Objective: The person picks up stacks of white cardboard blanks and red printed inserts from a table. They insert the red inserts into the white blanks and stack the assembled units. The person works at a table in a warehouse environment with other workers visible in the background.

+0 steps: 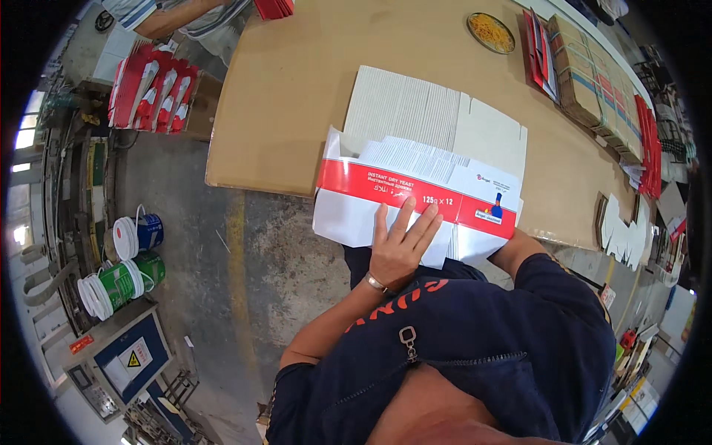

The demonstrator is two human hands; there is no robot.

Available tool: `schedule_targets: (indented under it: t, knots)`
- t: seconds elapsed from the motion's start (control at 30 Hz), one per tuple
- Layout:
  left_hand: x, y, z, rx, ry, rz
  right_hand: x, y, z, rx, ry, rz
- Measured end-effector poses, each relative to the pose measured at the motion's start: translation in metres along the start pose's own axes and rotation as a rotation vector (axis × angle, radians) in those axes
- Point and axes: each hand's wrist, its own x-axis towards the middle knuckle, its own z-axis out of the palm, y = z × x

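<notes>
A flattened red-and-white carton (445, 207) lies in front of me, its near flaps hanging over the table's edge. My left hand (400, 248) rests on it, fingers stretched out and spread over the red band and white flap. At the carton's right end, my right hand (512, 254) goes in under the near edge; only the wrist area shows, its fingers hidden. Beneath and beyond the carton lies a stack of whitish cardboard sheets (415, 104), their many edges fanned toward me. Whether the right hand grips the carton cannot be seen.
The brown cardboard-topped table (297, 89) carries a round dish of yellow bits (491, 33) and a strapped cardboard bundle (593, 85) at far right. Red-and-white cartons (152, 93) stand at the left. Buckets (122, 285) sit on the floor. Another person's arm (174, 18) shows at top left.
</notes>
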Motion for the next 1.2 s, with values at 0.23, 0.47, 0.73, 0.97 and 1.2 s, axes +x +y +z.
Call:
schedule_targets:
  t: [0.23,0.47,0.73,0.97,1.2]
  knots:
    - [0.025,-0.065,-0.084,-0.469,0.142,-0.298,-0.005,-0.002,-0.013,-0.075,0.087,0.005]
    - [-0.076,-0.323,-0.099,-1.757,0.280,-0.483,0.004,-0.008,-0.015,-0.082,-0.144,0.089]
    - [-0.147,-0.408,0.012,-1.875,0.686,-1.033,0.006,-0.010,-0.015,-0.124,-0.256,0.118]
    - [-0.097,-0.358,-0.050,-1.236,0.708,-1.000,0.023,-0.023,-0.023,-0.052,-0.243,0.176]
    - [-0.006,-0.149,-0.109,-0.176,0.278,-0.316,-0.004,-0.017,-0.010,-0.148,-0.083,0.181]
